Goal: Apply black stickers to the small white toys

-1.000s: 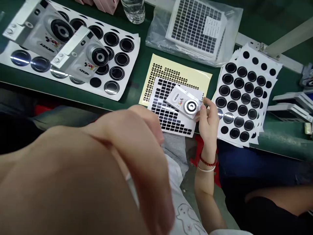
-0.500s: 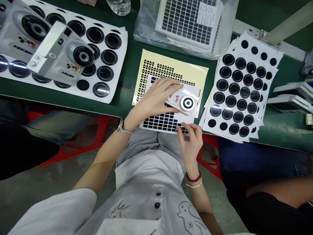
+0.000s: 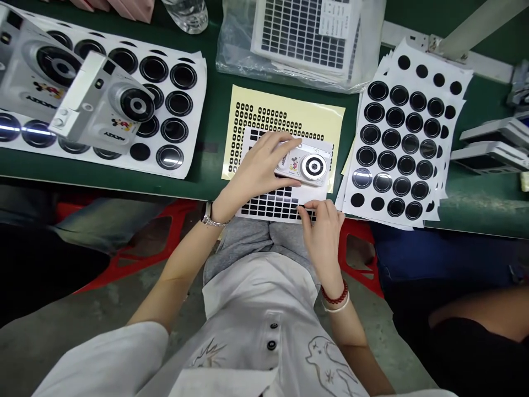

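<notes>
**Seated bench station, viewed from the wearer's head.** Nearest the viewer, a white button-front shirt (image 3: 264,314) and grey shorts (image 3: 243,242) form a lap directly below the bench edge, which brings both forearms forward over the work. The right hand (image 3: 323,237), with a red bead bracelet (image 3: 335,295) at its wrist, is half curled. Its fingertips (image 3: 308,210) rest at the lower edge of a white sheet of small black rectangular stickers (image 3: 248,144), though whether they grip the sheet or a sticker cannot be told. The left hand (image 3: 258,165), with a metal-banded wristwatch (image 3: 211,216) at its wrist, is extended with the fingers laid over one end of a white Mickey-printed camera (image 3: 303,164). The camera lies flat on that sheet with its round lens facing up, and the hand's position steadies it against the sheet. Beneath, a cream sheet of small black ring stickers (image 3: 281,105) lies partly covered, so that both sheets sit centrally within reach of both hands. Larger sheets of round black stickers flank them on the green bench (image 3: 210,110): one stack to the right (image 3: 397,160), another to the left (image 3: 177,127), the latter with two further white cameras (image 3: 97,96) lying on it. Farthest away, a clear plastic bag (image 3: 231,60) holds another sticker sheet (image 3: 301,38), beside a water bottle (image 3: 185,14). Red plastic stools (image 3: 140,259) stand on the floor below.
</notes>
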Demonstrator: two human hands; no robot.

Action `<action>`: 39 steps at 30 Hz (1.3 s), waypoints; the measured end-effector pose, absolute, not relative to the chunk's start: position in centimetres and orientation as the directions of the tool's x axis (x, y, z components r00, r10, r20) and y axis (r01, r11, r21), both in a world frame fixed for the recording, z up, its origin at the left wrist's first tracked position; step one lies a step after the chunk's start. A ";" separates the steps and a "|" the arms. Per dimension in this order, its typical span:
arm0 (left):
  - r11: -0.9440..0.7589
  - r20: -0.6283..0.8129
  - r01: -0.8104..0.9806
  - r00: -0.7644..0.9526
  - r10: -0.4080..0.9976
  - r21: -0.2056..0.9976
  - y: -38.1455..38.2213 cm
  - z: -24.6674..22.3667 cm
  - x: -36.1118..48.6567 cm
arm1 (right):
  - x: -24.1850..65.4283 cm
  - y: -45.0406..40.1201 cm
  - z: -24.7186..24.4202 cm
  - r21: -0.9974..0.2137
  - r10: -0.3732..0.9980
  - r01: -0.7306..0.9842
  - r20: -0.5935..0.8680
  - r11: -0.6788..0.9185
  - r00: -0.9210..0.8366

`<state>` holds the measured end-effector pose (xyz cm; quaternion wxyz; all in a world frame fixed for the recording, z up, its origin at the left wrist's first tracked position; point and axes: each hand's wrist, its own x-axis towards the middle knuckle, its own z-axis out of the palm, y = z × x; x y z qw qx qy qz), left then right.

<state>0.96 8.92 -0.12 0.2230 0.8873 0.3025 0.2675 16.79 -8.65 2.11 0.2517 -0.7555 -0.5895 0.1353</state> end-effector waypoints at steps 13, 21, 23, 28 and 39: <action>-0.726 0.394 0.419 0.637 0.663 0.544 1.2 2.7 -1.8 | 24.6 -6.3 7.4 -0.900 0.917 0.205 -0.349 -0.386 0.195; -0.700 0.430 0.456 0.563 0.705 0.550 -0.5 0.3 -0.9 | 23.2 -5.3 6.9 -0.818 0.902 0.382 -0.400 -0.431 0.160; -0.695 0.426 0.459 0.561 0.710 0.554 -0.5 0.4 -1.0 | 23.0 -5.2 6.9 -0.812 0.905 0.401 -0.395 -0.424 0.157; -0.687 0.414 0.462 0.562 0.716 0.561 -0.5 0.5 -1.0 | 22.4 -5.0 6.9 -0.777 0.909 0.471 -0.362 -0.417 0.207; -0.674 0.407 0.450 0.556 0.725 0.585 -0.4 0.5 -1.0 | 22.0 -4.8 7.1 -0.731 0.899 0.524 -0.342 -0.437 0.273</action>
